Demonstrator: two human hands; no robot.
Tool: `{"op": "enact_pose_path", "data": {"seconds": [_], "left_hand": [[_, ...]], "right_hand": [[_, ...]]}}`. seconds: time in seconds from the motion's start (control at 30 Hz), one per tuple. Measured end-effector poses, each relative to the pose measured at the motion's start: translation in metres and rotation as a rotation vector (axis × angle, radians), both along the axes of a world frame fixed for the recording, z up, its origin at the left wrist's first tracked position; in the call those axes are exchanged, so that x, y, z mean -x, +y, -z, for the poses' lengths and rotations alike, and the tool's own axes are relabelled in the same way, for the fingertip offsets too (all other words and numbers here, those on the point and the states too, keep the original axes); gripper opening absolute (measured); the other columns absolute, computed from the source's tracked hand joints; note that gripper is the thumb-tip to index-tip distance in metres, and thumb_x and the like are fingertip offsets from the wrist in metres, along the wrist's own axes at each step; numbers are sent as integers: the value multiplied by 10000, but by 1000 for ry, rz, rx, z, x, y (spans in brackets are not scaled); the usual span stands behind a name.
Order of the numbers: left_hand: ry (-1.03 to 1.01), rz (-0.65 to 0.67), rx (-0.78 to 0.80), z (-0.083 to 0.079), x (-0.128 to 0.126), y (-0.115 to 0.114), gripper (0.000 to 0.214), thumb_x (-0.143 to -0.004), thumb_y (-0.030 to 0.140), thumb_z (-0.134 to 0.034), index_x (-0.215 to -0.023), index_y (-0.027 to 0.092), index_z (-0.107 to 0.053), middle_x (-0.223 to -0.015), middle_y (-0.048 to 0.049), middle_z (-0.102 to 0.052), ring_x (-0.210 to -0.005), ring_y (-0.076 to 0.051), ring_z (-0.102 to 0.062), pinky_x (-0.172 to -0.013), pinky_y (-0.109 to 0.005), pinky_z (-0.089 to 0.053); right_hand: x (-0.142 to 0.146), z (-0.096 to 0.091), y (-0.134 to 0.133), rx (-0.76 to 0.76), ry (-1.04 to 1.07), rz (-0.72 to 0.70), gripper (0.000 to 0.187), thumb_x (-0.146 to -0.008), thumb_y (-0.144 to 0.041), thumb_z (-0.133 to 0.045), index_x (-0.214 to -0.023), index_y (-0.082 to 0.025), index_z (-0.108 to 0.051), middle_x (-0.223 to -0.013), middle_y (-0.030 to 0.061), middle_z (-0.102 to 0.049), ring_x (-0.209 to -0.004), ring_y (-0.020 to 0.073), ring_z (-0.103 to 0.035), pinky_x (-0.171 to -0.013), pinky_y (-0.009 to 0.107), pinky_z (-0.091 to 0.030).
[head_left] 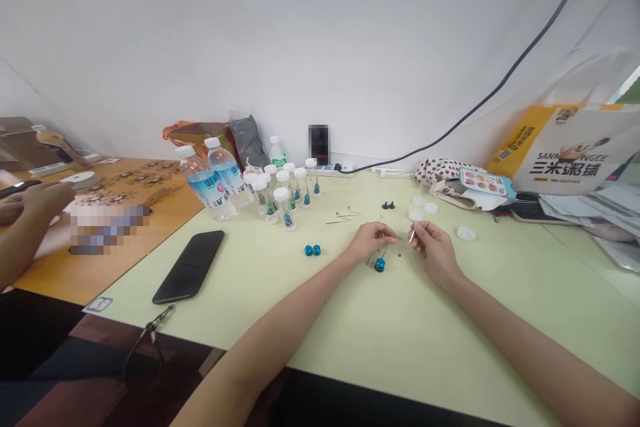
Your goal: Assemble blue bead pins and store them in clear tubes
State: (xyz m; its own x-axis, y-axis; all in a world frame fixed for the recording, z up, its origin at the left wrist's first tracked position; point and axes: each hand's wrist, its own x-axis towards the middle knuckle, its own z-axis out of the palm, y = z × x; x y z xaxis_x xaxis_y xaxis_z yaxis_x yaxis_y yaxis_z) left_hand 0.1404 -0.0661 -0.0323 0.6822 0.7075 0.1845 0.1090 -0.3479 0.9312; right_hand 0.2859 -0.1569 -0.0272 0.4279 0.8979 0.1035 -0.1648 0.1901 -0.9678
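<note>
Pale green covers the bench [280,307] where I'm looking, and both hands meet over the middle of it. The left hand [371,242] has its grip pinched together, apparently on the thin wire [384,251] that rises from a blue wheel-like piece [380,265]; that piece sits just under the fingers. The right hand [436,250] has its grip clamped on a short silvery rod [412,236], tilted, its lower end free.

To my eye this is fine work that wants a steady left pinch, with the blue piece resting on the surface rather than dangling. Light pressure seems wise, as wire this thin could bend. I'd hold the rod near its end and bring it in slowly, wrists low, so that the fingers don't block the view. What the left fingertips hide, I can't make out.

Close behind lie loose bent wires [345,215], easily brushed by a knuckle, and two small black parts [388,205]. A pair of blue pieces [313,250] waits left of the wrist, and a clear lid [465,233] lies beyond the right hand. Further left, a cluster of capped jars [283,197] crowds against tall water bottles [223,170], apt to topple if an elbow swings wide. A black phone [189,267] lies near the front edge, well apart.
</note>
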Motion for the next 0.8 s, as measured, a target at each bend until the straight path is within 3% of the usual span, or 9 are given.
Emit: {"op": "enact_pose_path", "data": {"seconds": [0.23,0.37,0.5,0.67,0.8], "left_hand": [[133,-1,-120,2,-12,13,274,-640,273,-682,-894,172,-693,-853,-24,-586,-662,-108,-496,-637,-234,-388],[179,23,-173,-3,-22,14,224,-587,254,-720,-805,204,-703,-796,-1,-578,-690,-126,-494,-661,-243,-374],[164,35,-180,-6,-28,10,45,-621,191,-671,-665,201,-666,-781,3,-573,-743,-142,-512,-696,-250,-375],[74,33,-92,-3,-26,13,55,-722,205,-577,-729,152,-592,-731,-14,-573,-723,-131,-531,-705,-261,-416],[-137,89,146,-4,-16,17,205,-750,289,-597,-846,118,-537,-733,-24,-574,-660,-103,-552,-671,-260,-452]], "right_hand": [[-6,3,3,-38,122,86,209,-732,-376,-679,-743,-191,-583,-662,-17,-588,-517,63,-490,-454,169,-405],[-6,3,5,-35,147,87,232,-669,-346,-740,-758,-192,-591,-734,9,-638,-625,96,-577,-549,197,-481],[-5,1,5,-46,156,77,230,-665,-353,-742,-733,-197,-586,-730,0,-622,-659,110,-591,-568,213,-493],[-4,-3,3,-57,154,38,223,-677,-351,-732,-698,-201,-570,-602,-50,-516,-495,64,-478,-417,178,-388],[-5,-2,3,-30,139,6,244,-664,-357,-740,-677,-187,-566,-661,-4,-603,-571,97,-548,-473,199,-425]]}}
